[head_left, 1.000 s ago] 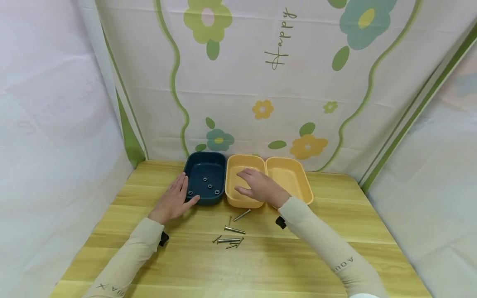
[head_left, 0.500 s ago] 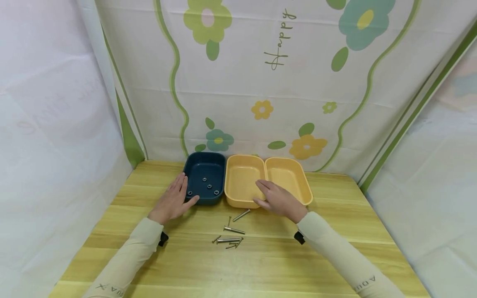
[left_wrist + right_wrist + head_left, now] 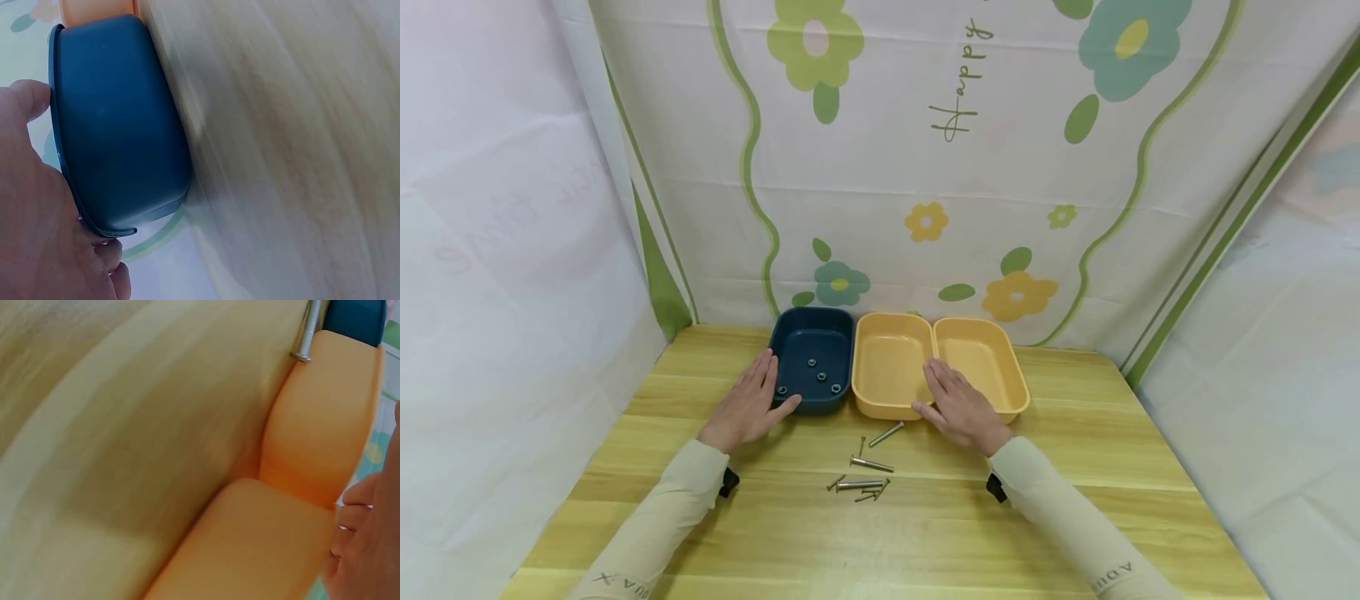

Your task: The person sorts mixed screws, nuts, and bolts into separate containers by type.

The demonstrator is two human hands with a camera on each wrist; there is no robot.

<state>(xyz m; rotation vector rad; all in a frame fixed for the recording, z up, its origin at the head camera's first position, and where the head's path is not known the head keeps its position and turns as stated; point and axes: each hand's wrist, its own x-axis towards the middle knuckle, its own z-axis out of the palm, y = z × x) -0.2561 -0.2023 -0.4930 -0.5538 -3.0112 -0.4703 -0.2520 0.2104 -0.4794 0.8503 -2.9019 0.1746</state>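
Observation:
My left hand point(image 3: 745, 407) lies along the left rim of a dark blue plastic bin point(image 3: 812, 325), fingers straight, thumb reaching over its front corner. In the left wrist view that hand point(image 3: 37, 212) touches the rim of the bin point(image 3: 119, 125). Several small nuts point(image 3: 822, 377) lie inside the blue bin. My right hand point(image 3: 961, 410), fingers straight and together, is over the adjoining rims of the middle yellow bin point(image 3: 887, 367) and the right yellow bin point(image 3: 981, 354). The right wrist view catches only part of this hand point(image 3: 369, 531), beside the bins' rims.
Several bolts and screws lie loose on the wooden table point(image 3: 760, 533) in front of the bins, among them a long bolt point(image 3: 872, 463) and a bolt point(image 3: 886, 433) near the middle bin. A flower-printed cloth point(image 3: 850, 167) hangs right behind the three bins.
My right hand has moved right from above the middle yellow bin to the rims between the two yellow bins. The left hand, nuts and bolts have stayed in place.

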